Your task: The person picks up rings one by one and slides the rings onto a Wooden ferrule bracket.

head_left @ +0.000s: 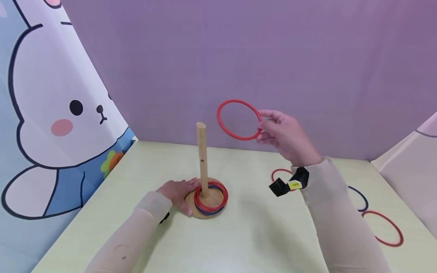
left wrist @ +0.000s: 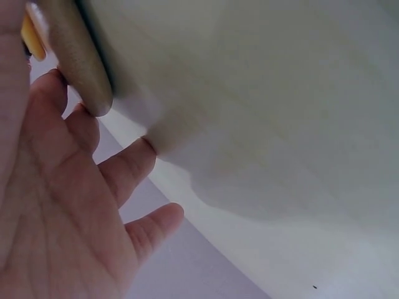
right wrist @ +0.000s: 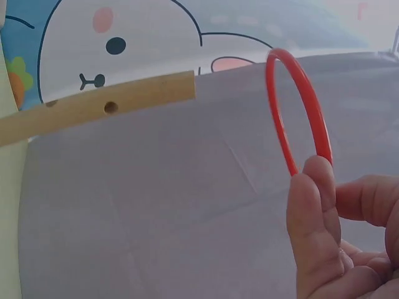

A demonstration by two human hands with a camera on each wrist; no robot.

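My right hand (head_left: 285, 132) pinches a red ring (head_left: 221, 124) between thumb and fingers, up in the air to the right of a wooden peg (head_left: 203, 155). In the right wrist view the ring (right wrist: 316, 115) stands apart from the peg's top end (right wrist: 181, 86). Several rings (head_left: 223, 189), red, blue and yellow, lie around the foot of the peg on its round wooden base (head_left: 206, 216). With fingers spread, my left hand (head_left: 177, 193) rests against the left edge of that base. The left wrist view shows its fingertips touching the base (left wrist: 81, 59), some fingers reaching past it.
On the right of the pale table (head_left: 246, 235) lie a red ring (head_left: 397, 233), a blue ring (head_left: 363, 197) and another red ring (head_left: 278, 170) partly hidden by the right wrist. A purple cloth wall (head_left: 218, 57) rises behind; a cartoon-print cloth (head_left: 44, 94) hangs at left.
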